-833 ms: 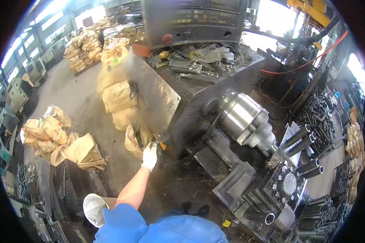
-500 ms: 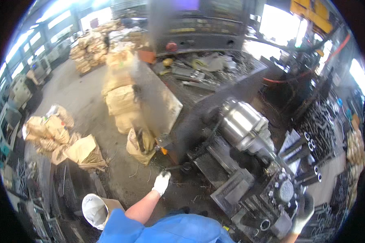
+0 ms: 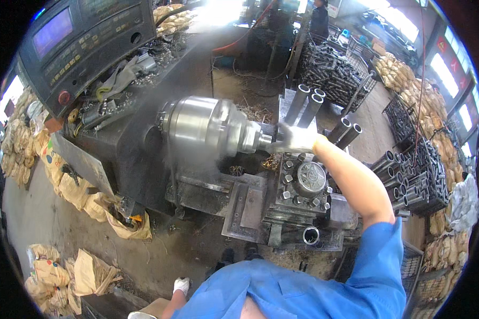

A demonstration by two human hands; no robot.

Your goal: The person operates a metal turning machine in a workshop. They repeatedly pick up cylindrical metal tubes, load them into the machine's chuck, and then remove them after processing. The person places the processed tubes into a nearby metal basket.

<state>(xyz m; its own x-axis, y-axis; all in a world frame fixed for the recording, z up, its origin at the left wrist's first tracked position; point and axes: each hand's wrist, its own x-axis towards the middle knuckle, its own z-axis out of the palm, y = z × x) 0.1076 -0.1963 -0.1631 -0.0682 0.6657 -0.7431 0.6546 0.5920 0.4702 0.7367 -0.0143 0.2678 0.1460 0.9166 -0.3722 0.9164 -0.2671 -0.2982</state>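
R hand (image 3: 299,140), gloved, is at the outer end of the metal workpiece (image 3: 265,139) jutting from the lathe chuck (image 3: 194,121); can't tell if it's gripping or just touching. L hand (image 3: 181,286), also gloved, is low by the torso, well apart from the lathe; can't tell if clenched. Bolted tool post (image 3: 310,178) stands in the way betw. torso & R hand. Tilted tubes (image 3: 310,110) are just beyond R hand; control panel (image 3: 85,45) upper L, paper sacks (image 3: 127,220) lower L.
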